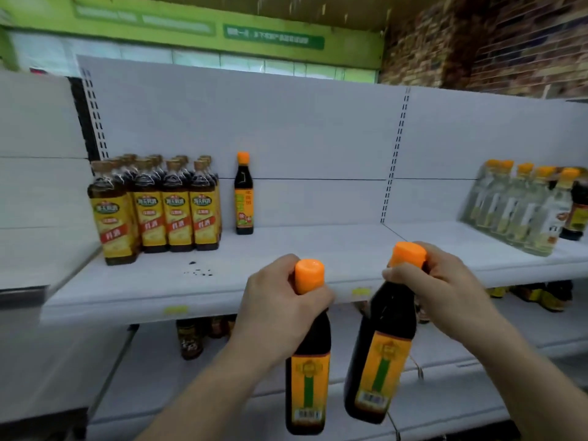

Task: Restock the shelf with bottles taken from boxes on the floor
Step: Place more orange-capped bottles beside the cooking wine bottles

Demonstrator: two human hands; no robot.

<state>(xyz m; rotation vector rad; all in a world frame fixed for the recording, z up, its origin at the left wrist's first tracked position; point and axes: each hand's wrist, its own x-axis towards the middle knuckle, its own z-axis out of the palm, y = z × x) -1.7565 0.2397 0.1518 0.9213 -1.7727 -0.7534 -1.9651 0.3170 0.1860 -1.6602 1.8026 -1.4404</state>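
Left hand (280, 300) grips the left bottle (308, 377) by the neck; right hand (445, 288) grips the right bottle (381, 361) likewise, both in front of the shelf (222, 281). Each: dark body, orange cap, orange label, barcode, print unreadable. Behind, a matching bottle (244, 195) stands beside yellow-labelled bottles (159, 211) marked 料酒.

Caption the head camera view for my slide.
Left hand grips one dark orange-capped bottle, right hand a second dark orange-capped bottle, before the white metal shelf.
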